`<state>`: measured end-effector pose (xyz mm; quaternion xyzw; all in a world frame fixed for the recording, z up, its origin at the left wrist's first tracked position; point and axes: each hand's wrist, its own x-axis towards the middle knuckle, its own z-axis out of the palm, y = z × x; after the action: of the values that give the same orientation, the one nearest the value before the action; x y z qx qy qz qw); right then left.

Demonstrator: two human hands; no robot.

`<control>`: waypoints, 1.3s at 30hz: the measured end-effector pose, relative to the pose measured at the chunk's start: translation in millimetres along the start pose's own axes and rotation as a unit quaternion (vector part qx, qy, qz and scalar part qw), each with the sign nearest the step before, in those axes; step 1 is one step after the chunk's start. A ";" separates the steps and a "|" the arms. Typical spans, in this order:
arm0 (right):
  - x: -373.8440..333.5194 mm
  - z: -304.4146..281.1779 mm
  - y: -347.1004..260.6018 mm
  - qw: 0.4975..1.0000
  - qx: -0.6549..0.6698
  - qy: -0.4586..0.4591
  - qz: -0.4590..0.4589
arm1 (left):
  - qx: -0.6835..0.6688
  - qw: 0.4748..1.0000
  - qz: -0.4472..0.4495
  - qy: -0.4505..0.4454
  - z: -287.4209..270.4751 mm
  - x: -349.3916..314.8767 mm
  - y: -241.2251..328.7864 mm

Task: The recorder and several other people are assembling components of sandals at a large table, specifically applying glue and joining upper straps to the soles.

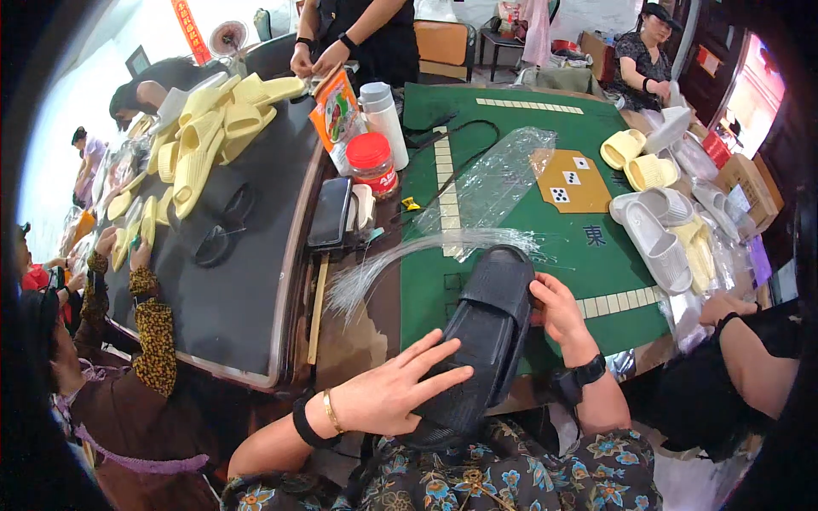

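Observation:
A black slide slipper [477, 345] is tilted in front of me, its toe pointing away and its heel close to my body. Along its right edge shows a further dark layer; I cannot tell whether that is a second slipper. My right hand [558, 308] grips it at the side by the strap, thumb on top and the other fingers mostly hidden behind. Over the footbed near the heel, my left hand [396, 387] has its fingers stretched out and spread. Just beyond the toe lies a bundle of clear plastic strands [426, 249] on the green mat [417, 328].
A clear plastic bag [498, 183] lies farther out on the mat. To the left stand a red-lidded jar [371, 162], a white bottle [383, 123] and a phone [331, 213]. Grey and yellow slippers [656, 243] pile at right. Yellow slippers [200, 153] cover the left table, where co-workers' hands [141, 253] work.

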<state>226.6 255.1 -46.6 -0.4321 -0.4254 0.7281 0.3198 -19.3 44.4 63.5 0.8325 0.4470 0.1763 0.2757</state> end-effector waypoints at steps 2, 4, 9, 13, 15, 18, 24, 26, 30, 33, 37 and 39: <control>1.5 -6.5 3.2 0.999 -0.014 -0.017 0.025 | 0.045 0.999 -0.001 0.011 9.0 -5.9 -6.9; 2.4 -8.9 4.2 0.998 -0.029 -0.032 0.049 | 0.091 0.995 -0.003 0.038 17.8 -9.9 -12.0; 1.5 -4.1 -1.3 0.993 -0.103 0.027 0.053 | 0.205 0.973 -0.066 0.081 26.7 -22.1 -23.4; 2.0 -9.6 0.6 0.994 -0.102 0.011 0.043 | 0.169 0.934 -0.231 0.212 44.6 -32.3 -27.4; 0.1 -8.6 2.9 0.994 -0.096 0.034 0.031 | 0.109 0.901 -0.312 0.281 53.1 -38.3 -24.6; -4.3 -5.7 3.6 0.996 -0.080 0.042 0.016 | -0.333 0.794 -0.384 0.332 60.6 -40.9 -15.9; -7.9 -10.2 10.7 0.998 -0.031 0.032 -0.048 | -0.306 0.777 -0.338 0.434 84.4 -35.2 -25.7; -10.6 -11.0 13.2 0.997 -0.032 0.038 -0.057 | -0.373 0.735 -0.355 0.442 83.1 -30.1 -22.5; -17.4 -8.5 15.1 0.996 -0.012 0.038 -0.077 | -0.519 0.600 -0.322 0.516 78.4 -21.4 -15.7; -18.0 -14.0 22.3 0.997 0.014 0.044 -0.054 | -0.507 0.620 -0.297 0.520 66.8 -25.1 -17.8; -17.6 -43.7 6.5 0.991 0.019 0.102 -0.091 | -0.462 0.649 -0.246 0.552 25.0 -43.8 -22.0; -16.6 -51.2 -4.3 0.987 0.066 0.108 -0.100 | -0.469 0.668 -0.240 0.525 3.9 -57.6 -28.4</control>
<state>280.1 260.7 -50.4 -0.4420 -0.3805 0.6676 0.4627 -66.6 7.5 40.2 0.2271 0.5608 0.6984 0.3823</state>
